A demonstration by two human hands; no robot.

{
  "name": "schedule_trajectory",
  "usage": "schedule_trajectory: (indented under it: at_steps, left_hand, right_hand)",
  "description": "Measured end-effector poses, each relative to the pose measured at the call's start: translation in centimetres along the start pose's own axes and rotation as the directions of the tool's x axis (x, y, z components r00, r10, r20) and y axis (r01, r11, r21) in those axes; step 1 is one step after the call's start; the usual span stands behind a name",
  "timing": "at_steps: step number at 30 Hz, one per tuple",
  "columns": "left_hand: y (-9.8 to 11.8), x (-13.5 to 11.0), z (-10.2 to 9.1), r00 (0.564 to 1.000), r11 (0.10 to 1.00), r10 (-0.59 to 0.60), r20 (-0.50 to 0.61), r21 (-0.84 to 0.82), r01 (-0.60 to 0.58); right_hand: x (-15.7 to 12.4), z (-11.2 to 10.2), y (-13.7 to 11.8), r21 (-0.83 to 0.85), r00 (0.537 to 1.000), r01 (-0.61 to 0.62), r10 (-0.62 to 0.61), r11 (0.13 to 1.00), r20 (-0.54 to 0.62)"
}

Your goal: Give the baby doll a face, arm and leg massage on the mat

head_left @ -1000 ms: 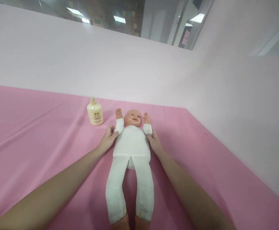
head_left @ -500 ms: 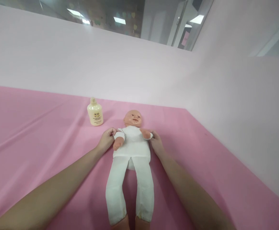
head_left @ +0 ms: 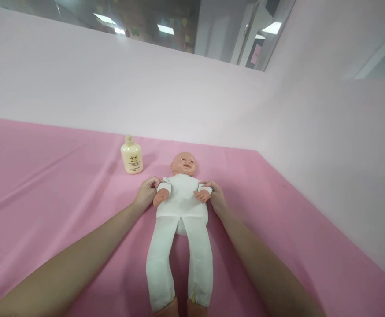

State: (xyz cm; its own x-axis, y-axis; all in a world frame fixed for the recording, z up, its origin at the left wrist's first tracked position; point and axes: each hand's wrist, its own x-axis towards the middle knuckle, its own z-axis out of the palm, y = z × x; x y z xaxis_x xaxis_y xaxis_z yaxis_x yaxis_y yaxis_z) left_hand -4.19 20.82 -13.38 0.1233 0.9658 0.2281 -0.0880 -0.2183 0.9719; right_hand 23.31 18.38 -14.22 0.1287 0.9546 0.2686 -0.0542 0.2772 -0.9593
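Pale walls [head_left: 113,83] meet a pink-covered surface [head_left: 63,185], where a white-clothed doll [head_left: 182,198] lies face-up, feet nearest, likely so both sides are equally reachable. Beyond the left hand [head_left: 146,192], a cream bottle [head_left: 132,157] stands upright, perhaps set aside for elbow room. That hand and the right hand [head_left: 218,197] pinch the doll's sleeves [head_left: 164,188], seemingly to guide both evenly. A second ago its small fists [head_left: 161,197] pointed up beside the head [head_left: 183,163]; now they rest against the torso.
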Motion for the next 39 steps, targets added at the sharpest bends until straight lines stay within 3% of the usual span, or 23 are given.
schedule_trajectory:
  at_steps: [11, 20, 25, 31, 39]
  left_hand:
    - [-1.5, 0.4, -0.1, 0.996, 0.985, 0.017, -0.087, 0.173, -0.002]
    - [-2.0, 0.7, -0.4, 0.994, 0.961, -0.002, -0.109, 0.275, 0.032]
    - [-1.4, 0.2, -0.2, 0.992, 0.946, 0.081, -0.099, 0.321, -0.045]
    - [-1.1, -0.3, -0.1, 0.978, 0.890, 0.206, -0.043, 0.423, -0.169]
    - [-1.9, 0.2, -0.4, 0.982, 0.891, 0.176, -0.067, 0.434, -0.130]
  right_hand:
    - [-0.8, 0.5, -1.4, -0.120, 0.998, -0.059, 0.059, 0.991, -0.007]
    - [-1.0, 0.7, -2.0, -0.225, 0.991, 0.068, -0.093, 0.972, -0.101]
    - [-0.8, 0.2, -0.8, -0.327, 0.987, -0.021, -0.034, 0.945, -0.160]
    - [-0.9, 0.2, -0.9, -0.356, 0.989, -0.065, 0.013, 0.932, -0.149]
    - [-0.9, 0.2, -1.6, -0.371, 0.983, -0.126, 0.066, 0.920, -0.169]
